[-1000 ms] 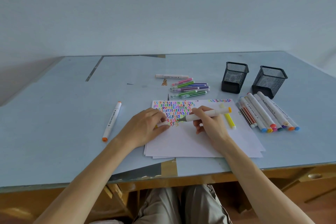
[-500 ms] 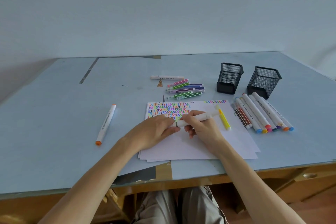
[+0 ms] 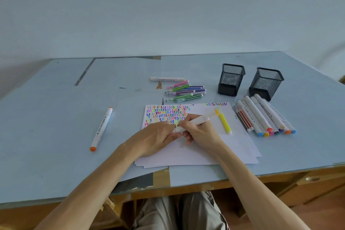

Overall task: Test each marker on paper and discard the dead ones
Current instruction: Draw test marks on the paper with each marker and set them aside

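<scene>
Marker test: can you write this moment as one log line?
right hand: grips white marker | left hand: at its tip end | over paper

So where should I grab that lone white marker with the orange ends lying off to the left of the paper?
Grip the white marker around the middle of its barrel, coming straight down from above. It lies flat on the desk with open space along both long sides, so fingers can close across its narrow width. The left hand looks nearer.

Paper [image 3: 196, 151] lies before two mesh cups [image 3: 231, 79], markers [image 3: 265, 115] right.
</scene>
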